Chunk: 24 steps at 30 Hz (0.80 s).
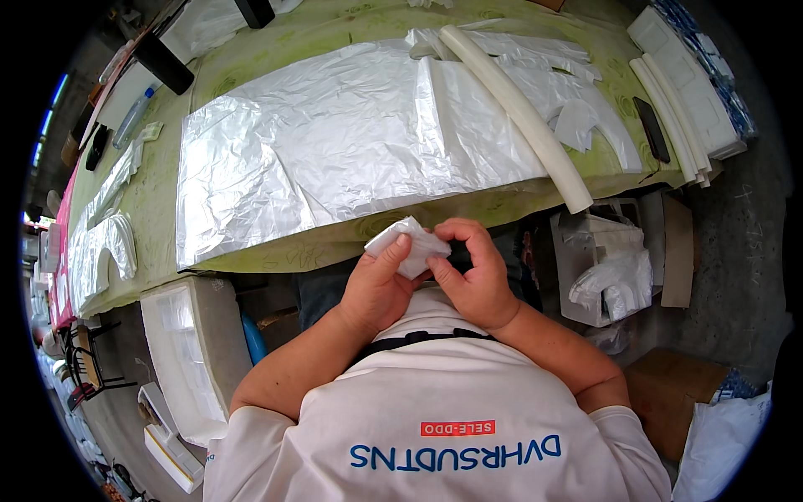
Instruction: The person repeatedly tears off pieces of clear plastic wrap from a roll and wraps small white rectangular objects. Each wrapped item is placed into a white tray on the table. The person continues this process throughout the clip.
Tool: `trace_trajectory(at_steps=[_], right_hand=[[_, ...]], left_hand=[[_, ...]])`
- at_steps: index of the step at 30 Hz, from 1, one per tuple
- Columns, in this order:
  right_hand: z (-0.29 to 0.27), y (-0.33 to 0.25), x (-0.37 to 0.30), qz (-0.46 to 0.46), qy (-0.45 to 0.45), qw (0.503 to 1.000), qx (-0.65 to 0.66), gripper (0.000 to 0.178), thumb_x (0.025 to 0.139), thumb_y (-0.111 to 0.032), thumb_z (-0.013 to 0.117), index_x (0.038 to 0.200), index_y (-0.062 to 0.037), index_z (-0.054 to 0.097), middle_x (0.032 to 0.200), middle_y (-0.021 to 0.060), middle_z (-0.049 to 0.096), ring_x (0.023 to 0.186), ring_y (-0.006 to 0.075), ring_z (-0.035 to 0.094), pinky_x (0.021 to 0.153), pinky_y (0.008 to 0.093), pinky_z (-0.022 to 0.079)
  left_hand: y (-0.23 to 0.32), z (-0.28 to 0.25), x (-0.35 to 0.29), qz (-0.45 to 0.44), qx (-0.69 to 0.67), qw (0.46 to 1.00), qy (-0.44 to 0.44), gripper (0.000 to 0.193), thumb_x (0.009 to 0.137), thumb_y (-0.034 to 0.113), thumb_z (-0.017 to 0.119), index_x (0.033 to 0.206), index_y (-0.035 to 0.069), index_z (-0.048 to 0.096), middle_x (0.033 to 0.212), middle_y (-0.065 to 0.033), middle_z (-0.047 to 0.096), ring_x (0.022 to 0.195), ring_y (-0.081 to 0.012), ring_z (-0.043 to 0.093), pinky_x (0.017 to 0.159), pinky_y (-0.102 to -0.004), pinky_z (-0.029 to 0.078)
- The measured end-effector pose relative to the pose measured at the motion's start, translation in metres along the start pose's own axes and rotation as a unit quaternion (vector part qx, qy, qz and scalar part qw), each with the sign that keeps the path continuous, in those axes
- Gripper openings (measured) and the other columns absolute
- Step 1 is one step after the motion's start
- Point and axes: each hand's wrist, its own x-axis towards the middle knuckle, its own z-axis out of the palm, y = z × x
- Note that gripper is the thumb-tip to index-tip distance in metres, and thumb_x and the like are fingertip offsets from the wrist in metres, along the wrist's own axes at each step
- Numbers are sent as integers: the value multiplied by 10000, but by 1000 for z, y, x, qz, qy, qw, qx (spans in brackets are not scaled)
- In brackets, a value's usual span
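The left hand (376, 289) gripped a folded white packet (410, 243), its fingers mostly hidden; the right hand (480, 283) pinched the packet's right edge.

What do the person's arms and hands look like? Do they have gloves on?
No gloves! The left hand and right hand are both bare, and I see no watch or bracelet. Each has four fingers and a thumb. The forearms are bare too, because the pale shirt has short, loose sleeves.
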Motion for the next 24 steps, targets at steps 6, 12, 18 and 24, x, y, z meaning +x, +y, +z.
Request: trace_trajectory(at_steps=[6,12,18,24], right_hand=[[4,0,-3,52,12,998,46,270,874,-36,751,1108,-19,617,1101,138,637,1003,272,621,897,358,502],[3,0,-4,143,-14,988,58,165,919,-87,739,1028,-11,641,935,102,669,857,190,638,772,317,520],[5,3,-6,159,-25,983,93,132,929,-93,732,976,-13,638,840,79,671,740,158,609,685,294,505],[3,4,-8,148,-35,986,72,123,913,-78,730,948,-19,627,840,78,655,734,160,593,669,299,490]], left_hand=[[-2,-3,2,2,-9,1000,-4,344,1015,343,637,1280,127,598,1262,-43,647,1225,-229,591,1069,-438,440],[-4,0,2,17,32,999,24,349,1011,329,640,1269,97,598,1236,-53,646,1184,-224,596,1077,-421,431],[-3,-3,2,9,-23,999,24,365,996,322,659,1256,74,600,1204,-60,658,1167,-229,604,1068,-411,441],[6,4,3,19,31,993,114,295,967,208,715,1212,69,629,1157,-62,663,1056,-175,626,946,-363,512]])
